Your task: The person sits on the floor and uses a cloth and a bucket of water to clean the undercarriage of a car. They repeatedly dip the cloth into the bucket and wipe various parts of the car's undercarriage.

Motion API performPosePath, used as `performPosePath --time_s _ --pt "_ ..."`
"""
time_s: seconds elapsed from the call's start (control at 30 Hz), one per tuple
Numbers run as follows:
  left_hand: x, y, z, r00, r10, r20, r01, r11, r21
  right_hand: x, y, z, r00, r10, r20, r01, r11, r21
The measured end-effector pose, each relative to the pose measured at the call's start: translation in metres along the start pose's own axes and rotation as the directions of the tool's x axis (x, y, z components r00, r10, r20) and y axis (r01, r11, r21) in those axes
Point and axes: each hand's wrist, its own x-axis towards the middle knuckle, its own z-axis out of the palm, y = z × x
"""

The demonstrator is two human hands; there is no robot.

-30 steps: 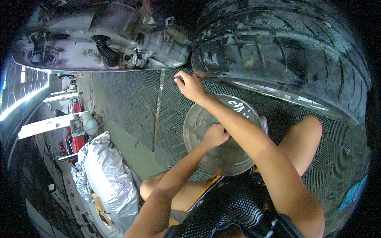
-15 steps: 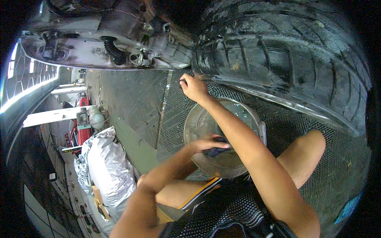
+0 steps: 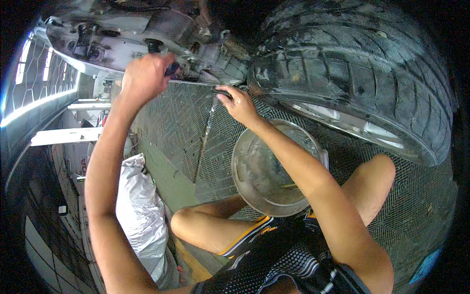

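I see a big black tyre top right, the grimy vehicle underside top left, and a round metal basin on the mesh floor between my knees. My left hand has its fingers closed around a dark tool handle at the underside. My right hand pinches a small dark part, just beside the tyre. Best keep the basin directly below and turn slowly.
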Motion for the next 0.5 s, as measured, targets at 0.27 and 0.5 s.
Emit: performPosePath --time_s 0.27,0.5 --pt "-0.054 0.09 0.046 0.973 -0.201 -0.113 0.163 0.947 -0.278 0.105 -0.064 0.053 0.998 0.008 -0.056 -0.002 0.995 0.1" --pt "-0.118 0.244 0.192 0.866 -0.499 0.029 0.256 0.393 -0.883 0.141 -0.063 0.072 0.879 -0.412 0.241 0.474 0.812 -0.341"
